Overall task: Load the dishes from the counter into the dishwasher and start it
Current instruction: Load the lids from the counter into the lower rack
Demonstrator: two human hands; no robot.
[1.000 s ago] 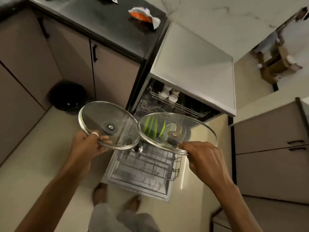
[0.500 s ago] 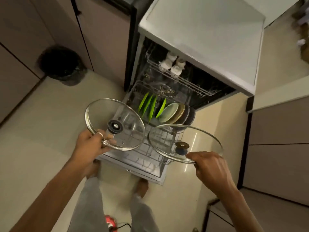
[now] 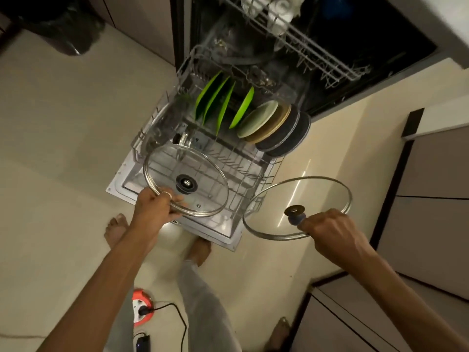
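My left hand [image 3: 154, 208] grips the rim of a round glass lid [image 3: 203, 184] held over the front of the pulled-out lower rack [image 3: 264, 171] of the open dishwasher. My right hand [image 3: 330, 229] holds a second, larger glass lid [image 3: 317, 199] by its dark knob, out to the right of the rack above the floor. In the rack stand several green plates [image 3: 218, 102] and a row of pale, tan and dark plates [image 3: 276, 125]. Another glass lid [image 3: 162, 123] leans at the rack's left side. The upper rack [image 3: 304, 39] holds white cups.
The open dishwasher door [image 3: 223, 237] lies flat in front of my bare feet. A dark bin [image 3: 63, 29] stands at the back left. An orange-and-white extension reel [image 3: 142, 311] with a black cable lies on the floor near my legs. Cabinets [image 3: 431, 224] flank the right.
The view has tilted further down and closer to the rack. Both lids have come lower: the left one over the rack's front, the right one out to the rack's right.
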